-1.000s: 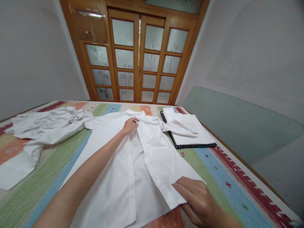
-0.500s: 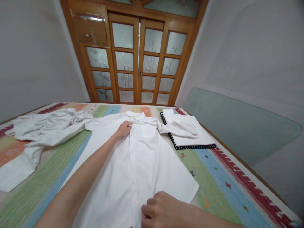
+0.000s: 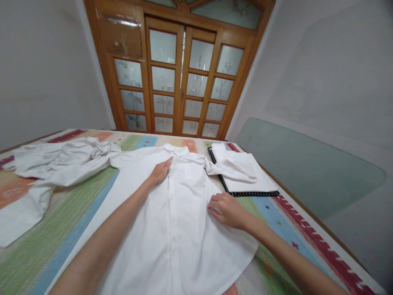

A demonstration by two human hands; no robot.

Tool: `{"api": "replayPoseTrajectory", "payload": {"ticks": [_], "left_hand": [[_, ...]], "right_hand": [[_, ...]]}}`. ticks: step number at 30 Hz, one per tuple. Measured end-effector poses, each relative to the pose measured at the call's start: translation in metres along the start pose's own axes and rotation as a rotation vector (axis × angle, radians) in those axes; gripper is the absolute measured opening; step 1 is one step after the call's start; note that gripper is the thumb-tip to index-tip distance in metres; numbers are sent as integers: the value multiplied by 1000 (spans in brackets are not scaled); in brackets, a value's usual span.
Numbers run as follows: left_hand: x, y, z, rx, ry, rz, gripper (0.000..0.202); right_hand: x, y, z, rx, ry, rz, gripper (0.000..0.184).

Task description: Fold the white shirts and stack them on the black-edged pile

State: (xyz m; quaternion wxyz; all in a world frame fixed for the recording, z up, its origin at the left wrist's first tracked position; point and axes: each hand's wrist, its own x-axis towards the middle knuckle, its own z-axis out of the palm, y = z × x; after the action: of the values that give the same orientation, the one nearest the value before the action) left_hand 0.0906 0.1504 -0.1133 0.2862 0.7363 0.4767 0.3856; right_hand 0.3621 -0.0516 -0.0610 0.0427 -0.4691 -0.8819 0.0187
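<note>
1. We have the shirt point(image 3: 188, 213) laid flat in front of us, front side up, its collar point(image 3: 176, 150) toward the doors point(image 3: 184, 86) and its lower left part running out of view.

2. Our left hand point(image 3: 161, 171) rests on the front just below the collar, fingers long and close together, beside the placket point(image 3: 172, 239). Whether it pinches any cloth, we cannot tell.

3. Our right hand point(image 3: 227, 209) touches the right side of the shirt with fingers curled in; the fingertips are hidden, so we cannot tell whether a fold is caught.

4. In our judgement this is smoothing work: we do best to let the left hand anchor the top while the right draws creases outward, lightly, with flat fingers, so the placket stays straight.

5. A soft ridge runs down the front near our right fingertips; it seems worth easing out toward the hem point(image 3: 241, 262).

6. Edges: the right sleeve point(image 3: 236, 170) lies across the stack point(image 3: 262, 180), so a hard pull there could drag both.

7. On the left, the other sleeve meets the heap point(image 3: 67, 157); lower down, striped cloth point(image 3: 70, 209) shows between heap and shirt, giving our left forearm room. On our right, cloth also shows past the hem.
</note>
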Motion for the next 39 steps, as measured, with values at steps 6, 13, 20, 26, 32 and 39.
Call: {"api": "replayPoseTrajectory", "payload": {"ticks": [6,13,20,26,32,39], "left_hand": [[-15,5,-10,166,-33,26,51],[-39,8,-18,437,-51,124,38],[-45,6,-16,540,-24,129,29],[-46,4,-12,500,-5,174,27],[-46,12,-14,485,-15,146,27],[-44,15,-16,396,9,121,18]], "right_hand": [[71,-12,-15,265,218,-149,15],[170,-28,16,310,203,-80,21],[217,-14,36,221,151,368,27],[220,-7,48,183,218,478,29],[230,-10,44,135,159,591,33],[227,-6,45,82,194,524,37]]}}
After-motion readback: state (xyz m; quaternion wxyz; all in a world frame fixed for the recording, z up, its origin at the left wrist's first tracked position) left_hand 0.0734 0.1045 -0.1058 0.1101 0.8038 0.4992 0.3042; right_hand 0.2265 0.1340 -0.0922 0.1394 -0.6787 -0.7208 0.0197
